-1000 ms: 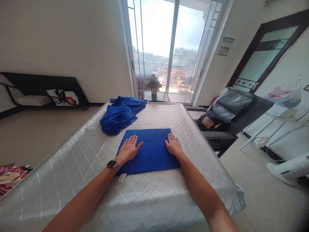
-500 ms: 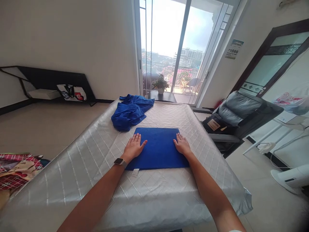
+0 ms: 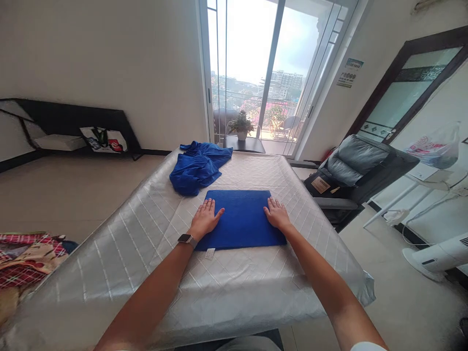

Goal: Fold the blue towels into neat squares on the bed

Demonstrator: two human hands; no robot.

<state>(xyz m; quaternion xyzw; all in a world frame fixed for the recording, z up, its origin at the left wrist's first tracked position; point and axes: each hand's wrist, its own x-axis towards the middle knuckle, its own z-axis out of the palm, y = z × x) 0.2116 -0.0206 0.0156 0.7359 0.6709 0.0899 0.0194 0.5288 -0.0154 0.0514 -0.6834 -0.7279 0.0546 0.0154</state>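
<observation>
A blue cloth (image 3: 243,222), folded into a flat rectangle, lies on the silver table cover (image 3: 234,282). A white tag (image 3: 209,253) sticks out at its near left edge. My left hand (image 3: 205,218), with a watch (image 3: 185,238) on the wrist, lies flat with spread fingers over the cloth's left edge. On the opposite edge rests my right hand (image 3: 277,214), palm down and fingers stretched out. Neither hand grips anything. Farther back on the left is a crumpled blue cloth (image 3: 197,168).
A grey armchair (image 3: 360,161) with a dark bag stands right of the table. Plaid fabric (image 3: 25,268) is heaped at the left. Behind the table are a potted plant (image 3: 242,126) and a sliding glass door. A white fan-like appliance (image 3: 438,258) stands at the right.
The camera view has shifted slightly. Both hands stay on the folded cloth's side edges, and the cloths look the same.
</observation>
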